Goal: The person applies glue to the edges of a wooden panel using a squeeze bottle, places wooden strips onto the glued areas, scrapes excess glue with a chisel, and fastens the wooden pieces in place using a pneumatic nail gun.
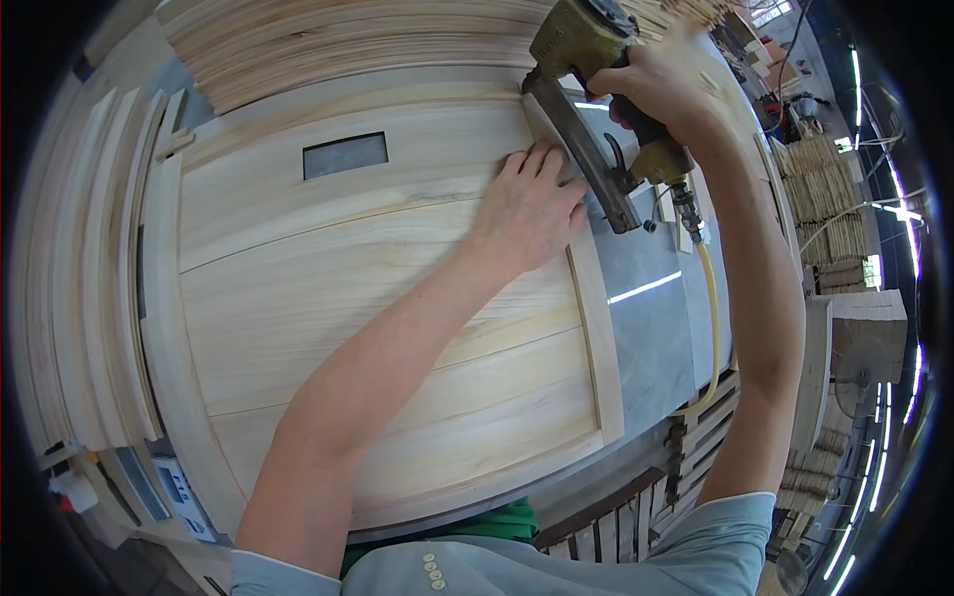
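A pale wooden panel (397, 288) with a raised frame and a rectangular cutout near its far edge lies flat in front of me. My left hand (532, 209) rests on the panel's right frame strip, fingers bent over the strip near the far right corner; whether it grips the strip cannot be made out. Around the handle of a nail gun (586, 35) my right hand (651, 94) is closed. The gun's long magazine slants beside my left fingers, and its nose meets the panel's far right corner. A yellow air hose (709, 298) hangs from its fitting.
Long wooden boards (338, 40) are stacked beyond the panel, and more strips (94, 268) stand at the left. A grey tabletop (651, 328) shows right of the panel. Slatted wood (616, 526) is near my body. Wood stacks (820, 199) and a fan (863, 372) are farther right.
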The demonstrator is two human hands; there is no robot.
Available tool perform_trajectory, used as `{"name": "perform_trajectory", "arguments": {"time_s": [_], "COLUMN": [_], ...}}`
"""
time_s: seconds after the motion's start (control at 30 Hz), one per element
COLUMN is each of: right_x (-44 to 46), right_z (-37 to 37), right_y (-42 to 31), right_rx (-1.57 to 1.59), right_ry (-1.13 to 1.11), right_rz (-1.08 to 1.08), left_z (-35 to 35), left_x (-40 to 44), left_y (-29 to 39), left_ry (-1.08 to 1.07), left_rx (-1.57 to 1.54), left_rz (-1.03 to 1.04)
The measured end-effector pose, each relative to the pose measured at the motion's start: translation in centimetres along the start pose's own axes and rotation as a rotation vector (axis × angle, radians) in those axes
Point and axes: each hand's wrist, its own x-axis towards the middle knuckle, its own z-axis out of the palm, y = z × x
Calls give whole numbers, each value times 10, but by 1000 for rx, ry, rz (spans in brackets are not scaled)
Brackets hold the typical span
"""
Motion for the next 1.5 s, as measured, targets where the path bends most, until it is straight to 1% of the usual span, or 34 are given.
{"name": "perform_trajectory", "arguments": {"time_s": [0.1, 0.23, 0.3, 0.37, 0.47, 0.5, 0.57, 0.67, 0.73, 0.8, 0.83, 0.87, 1.0, 1.2, 1.33, 1.43, 1.5], "right_x": [-2, -32, -68, -121, -209, -236, -286, -353, -387, -415, -424, -431, -449, -452, -446, -441, -436], "right_z": [0, -10, -31, -47, -55, -55, -60, -50, -43, -29, -25, -21, -4, 5, 8, 12, 9], "right_y": [-4, 6, 19, 18, 21, 26, 47, 67, 77, 84, 86, 83, 82, 84, 83, 78, 75], "right_rx": [15, 118, 131, 178, 246, 267, 237, 279, 307, 370, 399, 395, 440, 372, 359, 303, 281], "right_ry": [-7, 50, 70, 98, 170, 198, 166, 153, 217, 226, 233, 228, 229, 188, 142, 155, 69], "right_rz": [32, -15, -45, 5, 81, 119, 193, 274, 314, 336, 330, 377, 379, 377, 330, 335, 367], "left_z": [1, 1, 3, 4, 15, 10, -15, -27, -44, -61, -60, -58, -59, -52, -48, -47, -47], "left_x": [1, -2, -2, -3, -6, -12, -16, -65, -79, -90, -93, -97, -105, -115, -119, -121, -121], "left_y": [0, -2, -1, -3, -6, 5, 37, 104, 143, 163, 165, 163, 166, 171, 173, 173, 173], "left_ry": [4, 10, 8, -22, -46, -173, -434, -611, -690, -782, -772, -762, -744, -645, -602, -582, -576], "left_rx": [1, 22, 31, 49, 192, 140, 21, -230, -246, -216, -190, -162, -92, -31, -36, -61, -90], "left_rz": [-1, 4, 10, 21, 98, 140, 228, 338, 339, 314, 328, 337, 347, 334, 312, 306, 294]}}
